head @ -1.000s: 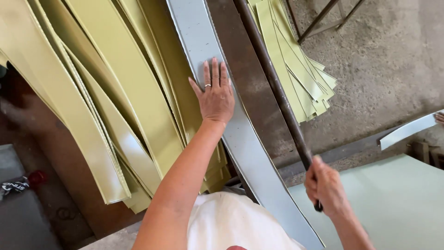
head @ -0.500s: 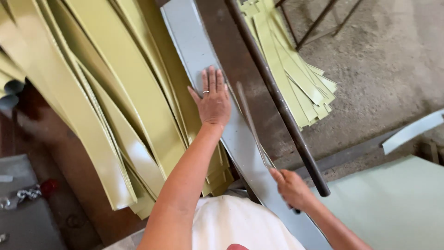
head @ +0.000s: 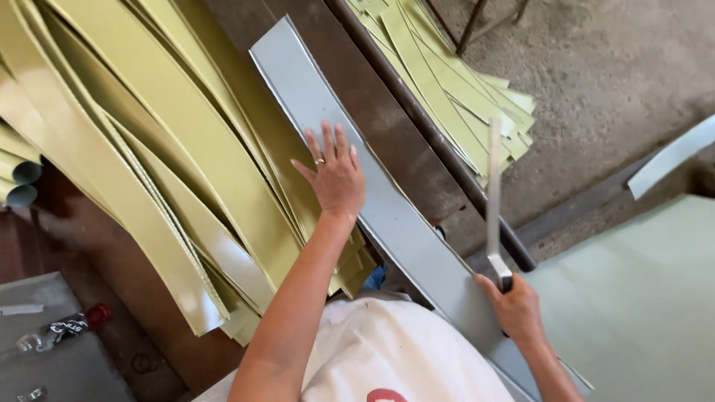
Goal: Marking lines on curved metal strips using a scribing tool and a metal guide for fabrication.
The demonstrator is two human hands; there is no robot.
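Two hands work one long grey metal strip (head: 387, 216) running from eleven o'clock to five o'clock across the brown bench (head: 387, 119). The left hand (head: 335, 179) lies flat on it, fingers spread. The right hand (head: 518, 309), at five o'clock, is closed around a thin pale sliver (head: 494, 193) standing upright. Yellow-green strips (head: 149, 149) fan out at nine o'clock.

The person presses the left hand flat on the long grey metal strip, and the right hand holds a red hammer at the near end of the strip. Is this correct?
Not quite. In the head view the left hand does lie flat on the long grey metal strip, but the right hand holds a thin pale sliver of sheet that stands up from the strip's near end, not a red hammer.
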